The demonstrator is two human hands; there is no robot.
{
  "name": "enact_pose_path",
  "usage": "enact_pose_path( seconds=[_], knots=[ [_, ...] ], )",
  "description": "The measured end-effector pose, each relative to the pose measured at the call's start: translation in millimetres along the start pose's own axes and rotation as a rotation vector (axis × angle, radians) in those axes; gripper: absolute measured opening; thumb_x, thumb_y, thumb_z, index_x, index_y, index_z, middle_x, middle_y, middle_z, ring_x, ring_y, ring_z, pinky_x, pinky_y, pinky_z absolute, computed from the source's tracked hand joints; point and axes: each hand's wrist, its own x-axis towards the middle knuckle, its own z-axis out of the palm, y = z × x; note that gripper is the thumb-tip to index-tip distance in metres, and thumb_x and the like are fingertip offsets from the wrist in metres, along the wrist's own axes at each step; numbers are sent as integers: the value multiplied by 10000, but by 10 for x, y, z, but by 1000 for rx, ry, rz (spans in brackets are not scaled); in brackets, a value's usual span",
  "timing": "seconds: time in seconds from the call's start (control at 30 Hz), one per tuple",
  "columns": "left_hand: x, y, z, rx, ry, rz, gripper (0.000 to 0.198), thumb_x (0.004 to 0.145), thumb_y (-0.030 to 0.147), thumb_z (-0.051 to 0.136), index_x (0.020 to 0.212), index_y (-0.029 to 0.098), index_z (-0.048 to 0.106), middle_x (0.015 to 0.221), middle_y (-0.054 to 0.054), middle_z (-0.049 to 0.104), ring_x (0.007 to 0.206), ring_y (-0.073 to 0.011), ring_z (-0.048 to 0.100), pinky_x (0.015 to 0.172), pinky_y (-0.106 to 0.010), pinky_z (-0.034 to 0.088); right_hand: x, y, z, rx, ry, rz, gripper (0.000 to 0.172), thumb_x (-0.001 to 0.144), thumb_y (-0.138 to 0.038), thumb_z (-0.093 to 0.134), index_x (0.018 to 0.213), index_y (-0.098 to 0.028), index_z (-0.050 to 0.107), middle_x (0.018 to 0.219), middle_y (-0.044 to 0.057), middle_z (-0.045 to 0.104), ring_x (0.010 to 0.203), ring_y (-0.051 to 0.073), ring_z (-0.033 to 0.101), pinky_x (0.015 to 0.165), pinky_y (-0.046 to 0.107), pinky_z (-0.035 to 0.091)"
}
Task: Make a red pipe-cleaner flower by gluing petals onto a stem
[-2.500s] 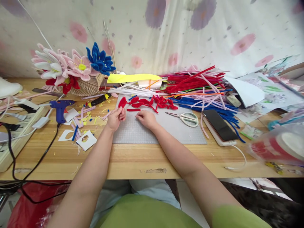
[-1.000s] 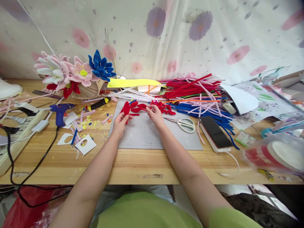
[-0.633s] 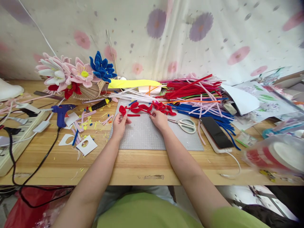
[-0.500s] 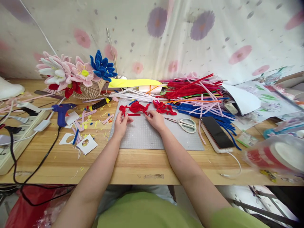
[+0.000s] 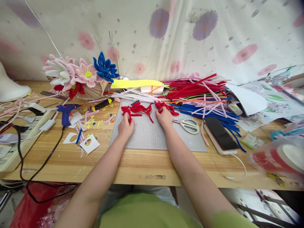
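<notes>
Several bent red pipe-cleaner pieces (image 5: 140, 108) lie on the grey cutting mat (image 5: 147, 136). My left hand (image 5: 126, 127) is closed at the left end of them, with a red bit showing at its fingertips. A short straight red strip (image 5: 136, 115) lies just to its right. Over a second red pipe-cleaner cluster (image 5: 171, 108), my right hand (image 5: 164, 117) has its fingers pinched; the fingertips are partly hidden. Grey-handled scissors (image 5: 188, 125) rest on the mat to the right of that hand.
Behind the mat lie red pipe cleaners (image 5: 190, 88) and blue pipe cleaners (image 5: 209, 114). A blue glue gun (image 5: 67, 114), paper scraps (image 5: 90, 144) and a power strip (image 5: 28, 136) are at left. Fuzzy flowers (image 5: 85, 74) stand behind. A phone (image 5: 220, 133) lies at right.
My right hand has moved right, from the middle red piece to the right cluster. My left hand has shifted slightly lower and right. The view has moved a little.
</notes>
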Motion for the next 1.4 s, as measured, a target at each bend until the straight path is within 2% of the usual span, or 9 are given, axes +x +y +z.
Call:
enact_pose_path(
  seconds=[0.17,0.27,0.4,0.5,0.57,0.8,1.0,1.2,1.4],
  knots=[
    [-5,35,-19,147,-18,275,179,733,315,649,870,206,616,846,-93,619,878,-265,574,847,-402,417,-15,14,27,143,29,4,206,839,-379,466,866,-212,583,825,41,671,802,211,611,701,306,408],
    [-24,103,-40,225,-36,334,161,786,349,595,831,202,640,898,-103,623,916,-265,558,862,-409,402,-76,4,48,243,29,-101,225,826,-422,497,844,-215,583,752,11,649,730,177,585,661,268,384],
    [-32,165,-86,230,1,331,167,847,271,474,763,202,601,817,-87,605,850,-242,549,825,-396,406,-145,-27,88,374,-23,-193,331,826,-530,473,783,-217,572,662,-17,595,637,143,530,621,241,360],
    [-38,177,-115,188,83,318,117,764,133,480,824,202,553,843,-79,581,843,-229,536,823,-383,408,-138,-18,107,462,-6,-171,335,831,-525,448,782,-214,563,662,-21,569,625,136,505,614,237,361],
    [-47,185,-123,157,122,317,234,688,90,518,897,194,520,891,-83,566,872,-229,531,838,-377,409,-113,2,117,518,6,-151,260,822,-451,463,824,-209,561,677,-21,564,637,134,506,631,234,378],
    [70,319,-101,85,33,299,136,816,335,541,848,213,490,843,-55,575,853,-219,546,842,-367,386,-57,9,177,649,-31,-117,230,783,-431,486,807,-207,533,644,-35,513,609,127,482,615,229,393],
    [319,426,-83,138,66,351,106,752,173,545,838,209,495,858,-66,578,860,-224,542,830,-366,398,-54,15,216,648,-34,-91,245,793,-452,476,797,-213,528,630,-36,511,588,132,480,606,239,394],
    [413,249,-172,98,181,322,141,745,158,525,873,206,494,894,-74,575,897,-224,539,860,-381,403,-7,-76,120,599,-18,-169,185,809,-342,460,886,-206,559,687,-25,535,661,139,519,663,245,406],
    [535,27,-227,68,247,256,137,750,168,520,873,211,478,895,-76,564,907,-220,530,872,-377,397,37,-319,18,368,-182,-225,172,818,-282,467,899,-214,602,685,-24,571,670,142,532,640,250,383]
  ],
)
